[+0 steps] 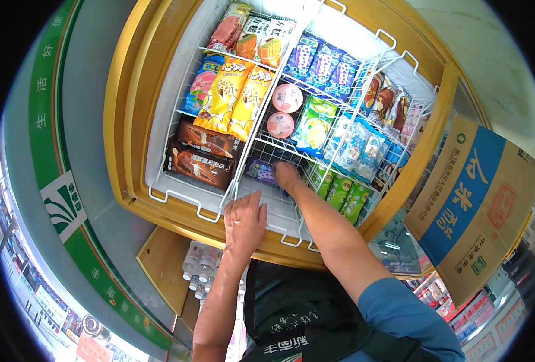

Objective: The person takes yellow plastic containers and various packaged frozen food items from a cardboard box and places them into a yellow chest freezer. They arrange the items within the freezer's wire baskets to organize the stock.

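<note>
An ice cream chest freezer (127,117) with a yellow frame stands before me, its white wire baskets holding packs. My right hand (287,176) reaches down into the front middle compartment, at a purple ice cream packet (261,171); its fingertips are partly hidden, so I cannot tell whether it grips the packet. My left hand (246,217) rests near the freezer's front edge by the basket's wire rim, fingers bent, holding nothing visible. Left of it lie brown chocolate ice cream packs (199,165). Behind my right hand are pink-lidded cups (280,125) and a green-yellow packet (315,124); green packets (340,192) lie to its right.
A cardboard box (471,203) stands at the right beside the freezer's raised yellow rim. Wire basket handles (186,203) stick up along the front. Plastic bottles (203,262) stand below the front edge. A green-striped panel (55,135) curves along the left.
</note>
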Available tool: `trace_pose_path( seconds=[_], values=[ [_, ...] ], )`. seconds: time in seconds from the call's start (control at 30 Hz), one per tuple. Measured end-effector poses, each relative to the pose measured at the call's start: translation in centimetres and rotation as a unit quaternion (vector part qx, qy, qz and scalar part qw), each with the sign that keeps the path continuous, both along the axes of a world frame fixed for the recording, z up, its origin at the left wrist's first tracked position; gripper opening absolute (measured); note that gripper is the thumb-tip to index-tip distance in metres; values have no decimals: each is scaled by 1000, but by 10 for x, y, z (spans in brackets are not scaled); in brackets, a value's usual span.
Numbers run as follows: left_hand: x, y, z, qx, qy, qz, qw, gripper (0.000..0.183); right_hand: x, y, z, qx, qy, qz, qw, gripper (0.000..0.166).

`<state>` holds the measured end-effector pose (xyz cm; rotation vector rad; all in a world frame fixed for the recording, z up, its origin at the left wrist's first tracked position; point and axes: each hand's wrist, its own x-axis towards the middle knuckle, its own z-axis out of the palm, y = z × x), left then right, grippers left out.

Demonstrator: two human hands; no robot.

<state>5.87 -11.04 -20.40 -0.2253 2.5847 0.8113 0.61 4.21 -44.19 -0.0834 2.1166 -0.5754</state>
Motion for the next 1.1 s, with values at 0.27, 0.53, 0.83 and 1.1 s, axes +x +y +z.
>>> trace_pose_path(
  seconds=[0.27,0.53,0.83,1.1],
  values=[
    [2,-1,-3,-2,-3,4,1000,31,2,-11,31,58,126,137,981,20],
    [5,-6,-10,45,13,43,998,31,-118,5,200,-282,-32,-183,941,23],
    [3,-10,-9,73,12,45,996,32,-274,56,105,93,234,-246,936,42],
    [5,-12,-6,70,-13,61,996,33,-283,24,88,112,135,-350,920,54]
  ],
)
